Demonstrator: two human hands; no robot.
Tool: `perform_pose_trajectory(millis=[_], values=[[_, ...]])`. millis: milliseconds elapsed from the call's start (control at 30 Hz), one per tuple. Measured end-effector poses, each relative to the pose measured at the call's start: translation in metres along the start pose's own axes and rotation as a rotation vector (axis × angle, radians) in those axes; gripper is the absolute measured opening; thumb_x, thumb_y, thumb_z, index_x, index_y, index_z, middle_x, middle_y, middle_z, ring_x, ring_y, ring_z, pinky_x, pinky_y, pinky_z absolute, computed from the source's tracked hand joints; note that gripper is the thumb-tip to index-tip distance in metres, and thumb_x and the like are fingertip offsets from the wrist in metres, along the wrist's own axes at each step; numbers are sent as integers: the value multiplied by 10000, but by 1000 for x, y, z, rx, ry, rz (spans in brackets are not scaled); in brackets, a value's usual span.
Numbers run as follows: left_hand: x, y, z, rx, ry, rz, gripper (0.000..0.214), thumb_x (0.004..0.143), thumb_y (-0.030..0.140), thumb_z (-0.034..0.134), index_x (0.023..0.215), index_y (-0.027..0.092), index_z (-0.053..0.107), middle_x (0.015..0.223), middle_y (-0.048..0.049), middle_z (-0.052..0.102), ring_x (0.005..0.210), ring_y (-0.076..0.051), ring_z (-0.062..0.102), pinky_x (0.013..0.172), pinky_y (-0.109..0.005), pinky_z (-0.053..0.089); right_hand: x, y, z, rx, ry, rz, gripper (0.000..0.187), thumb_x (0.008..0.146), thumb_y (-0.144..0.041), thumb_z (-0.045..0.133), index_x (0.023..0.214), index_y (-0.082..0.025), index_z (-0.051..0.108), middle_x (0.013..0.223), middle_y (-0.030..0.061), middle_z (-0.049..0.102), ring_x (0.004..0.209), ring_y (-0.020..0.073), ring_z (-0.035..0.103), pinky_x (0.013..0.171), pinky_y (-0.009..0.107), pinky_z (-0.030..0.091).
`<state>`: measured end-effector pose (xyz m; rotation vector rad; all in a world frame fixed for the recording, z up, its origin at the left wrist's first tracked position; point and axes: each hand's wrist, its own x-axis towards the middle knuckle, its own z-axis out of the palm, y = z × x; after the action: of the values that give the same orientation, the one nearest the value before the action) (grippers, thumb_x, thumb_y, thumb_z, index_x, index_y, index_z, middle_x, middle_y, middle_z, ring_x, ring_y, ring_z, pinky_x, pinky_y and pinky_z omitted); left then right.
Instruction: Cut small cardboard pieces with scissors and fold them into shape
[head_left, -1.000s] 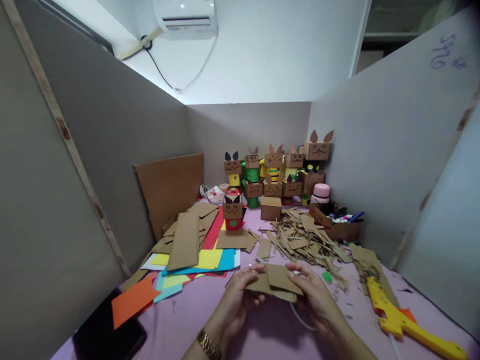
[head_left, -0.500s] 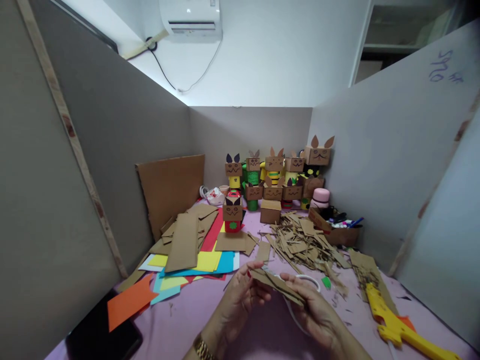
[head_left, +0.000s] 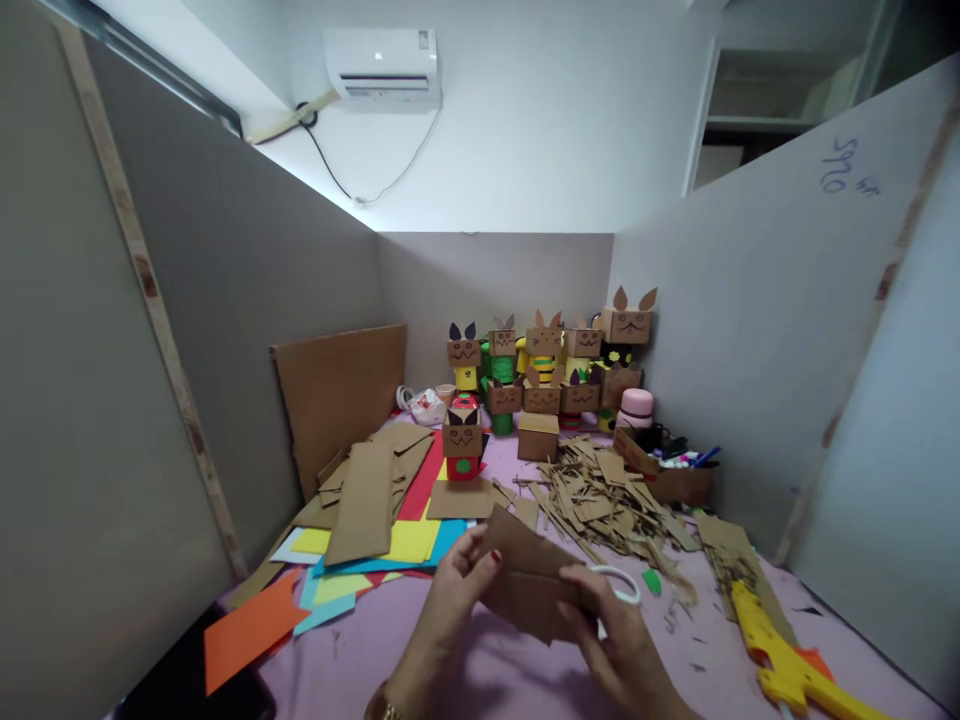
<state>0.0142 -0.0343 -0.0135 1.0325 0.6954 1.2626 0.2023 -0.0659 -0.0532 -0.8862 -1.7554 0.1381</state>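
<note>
Left hand [head_left: 456, 588] pinches the left edge of brown cardboard [head_left: 526, 585]; right hand [head_left: 613, 632] grips its right side. Cardboard held tilted above purple cloth [head_left: 330, 675]; one piece or two, cannot tell. Just beside right hand: one white loop [head_left: 621, 580], partly covered by it. One green scrap [head_left: 652, 582] nearby. Beyond: scrap heap [head_left: 600, 492], uncountable, crowding the right middle. One yellow glue gun [head_left: 787, 662], far right. One orange sheet [head_left: 251, 632], left. Centre: one red-bodied figure [head_left: 463, 440], one plain box [head_left: 538, 438]; five eared heads across the top row behind.
</note>
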Motion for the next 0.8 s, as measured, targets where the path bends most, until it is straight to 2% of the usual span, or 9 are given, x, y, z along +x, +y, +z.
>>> perform_pose_trajectory(millis=[67,133,300,400,467,533,600,700,800], values=[[3,-2,-4,82,-28,33,333,546,300,773,819,137,673,738,-56,714,701,-197,625,637,-263,461,-3,2,2,-152,-9,-211,294,814,-115,487,1093,-205,493,872,64,713,752,165,688,660,211,543],[4,-4,-7,104,-50,42,268,535,280,775,732,127,679,663,-37,700,633,-175,608,604,-257,460,-2,0,2,-234,32,-314,267,832,-89,442,1080,-176,488,822,85,716,722,170,688,634,225,547],[1,-6,-8,107,-63,58,191,533,251,765,645,128,671,611,-14,680,586,-154,589,577,-251,457,10,-12,-7,-322,172,-488,228,843,-86,451,1047,-158,522,707,82,718,627,168,685,537,226,540],[-1,-6,-8,118,-87,60,182,556,257,750,654,125,672,622,-23,689,587,-171,602,580,-268,463,12,-17,-7,-263,211,-504,259,829,-96,484,1057,-196,554,718,55,727,620,157,685,536,218,542],[-2,-5,-6,108,-86,51,185,563,263,751,665,125,680,613,-25,692,589,-175,610,583,-263,460,7,-20,-1,-152,275,-374,287,802,-104,526,1031,-262,595,742,27,733,649,162,686,569,230,544],[-2,-5,-4,81,-79,25,200,597,283,737,716,128,695,627,-33,703,618,-180,622,594,-253,456,1,-23,7,-10,383,-95,256,759,-141,593,944,-310,645,766,14,734,678,183,681,630,265,541],[-3,-5,-1,34,-84,-35,244,654,318,698,816,136,698,691,-53,721,676,-199,642,631,-269,464,-3,-25,12,127,455,229,202,712,-228,659,903,-294,663,827,35,729,733,215,673,682,292,531],[-3,-7,4,-53,-58,-121,296,712,342,644,939,153,668,815,-80,731,771,-224,656,714,-320,477,0,-26,10,383,439,601,449,655,-371,707,1062,-241,569,907,65,715,832,242,656,702,302,531],[-2,-12,7,-134,52,-130,325,725,311,636,1014,164,630,923,-84,719,861,-216,647,777,-320,475,11,-26,0,618,439,759,615,619,-417,732,1134,-232,452,860,47,718,816,221,653,684,291,533]])
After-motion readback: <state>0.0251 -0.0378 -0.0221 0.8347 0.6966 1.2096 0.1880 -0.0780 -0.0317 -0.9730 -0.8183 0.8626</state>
